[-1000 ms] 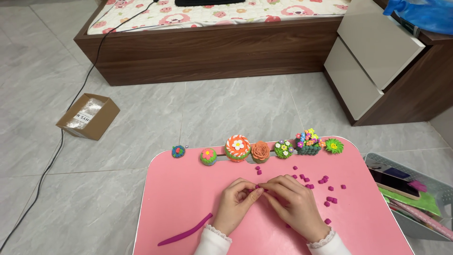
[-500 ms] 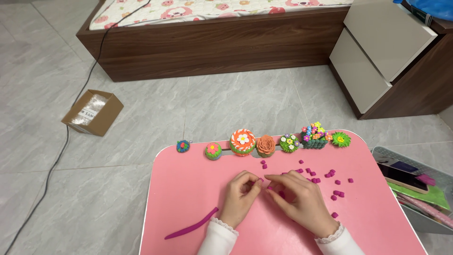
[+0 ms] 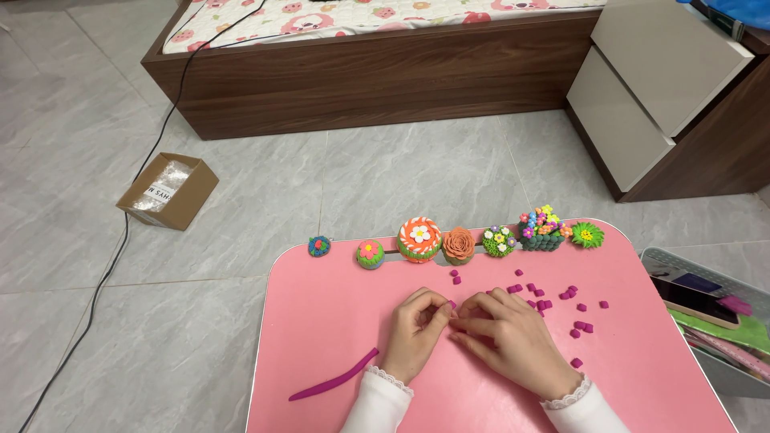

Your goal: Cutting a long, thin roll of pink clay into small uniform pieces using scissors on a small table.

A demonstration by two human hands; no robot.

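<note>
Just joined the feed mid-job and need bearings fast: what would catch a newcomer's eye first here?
A row of colourful clay flower models lines the far edge of the pink table. Nearer the camera, the left hand and right hand meet at mid-table, pinching a small magenta clay piece, with more magenta clay bits scattered to their right. A magenta clay strip lies to the left hand's left.

Tiny magenta clay bit (image 3: 452,305), pinched between fingers (image 3: 441,309) of both hands, just above the pink tabletop (image 3: 321,321). More magenta bits (image 3: 561,301), small and blocky, scattered loose to the right, some touching, others apart. Long magenta clay strip (image 3: 335,375), thin and slightly curved, lying flat at lower left.
</note>
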